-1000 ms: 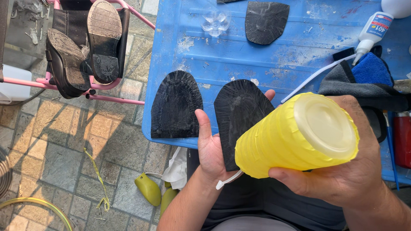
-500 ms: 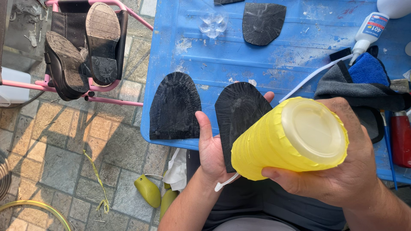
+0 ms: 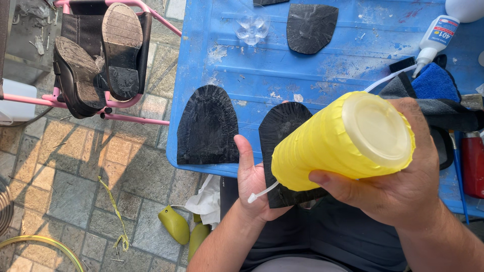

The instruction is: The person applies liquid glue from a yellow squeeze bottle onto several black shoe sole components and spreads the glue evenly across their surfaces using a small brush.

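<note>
Head view, largest item first: blue plastic tabletop (image 3: 312, 70), scuffed and stained, carries most of the work items. Left of it, a pink metal rack (image 3: 146, 118) holds a pair of dark shoes (image 3: 101, 55) soles-up, prob. so the worn bottoms stay exposed.

Yellow ribbed container (image 3: 327, 146) w/ pale translucent end cap sits tipped on its side in the right hand (image 3: 403, 186); fingers clenched round the body, thumb underneath for support. Orientation puts the capped end toward the camera and the far end over the sole piece.

Black rubber sole piece (image 3: 282, 136) rests flat on the left hand (image 3: 252, 181), palm up, fingers spread beneath it as a platform, at the tabletop's near edge. A thin white strip (image 3: 262, 192) sticks out below the container; what it belongs to can't be told.

A second sole piece (image 3: 207, 126) lies on the tabletop just beside it; a third, smaller (image 3: 311, 27), lies farther back.

Packages: white squeeze bottle (image 3: 434, 38), tapered nozzle, blue-and-red label, top right. Red can (image 3: 473, 163) at right edge. Blue cloth (image 3: 436, 83) near the bottle.
</note>
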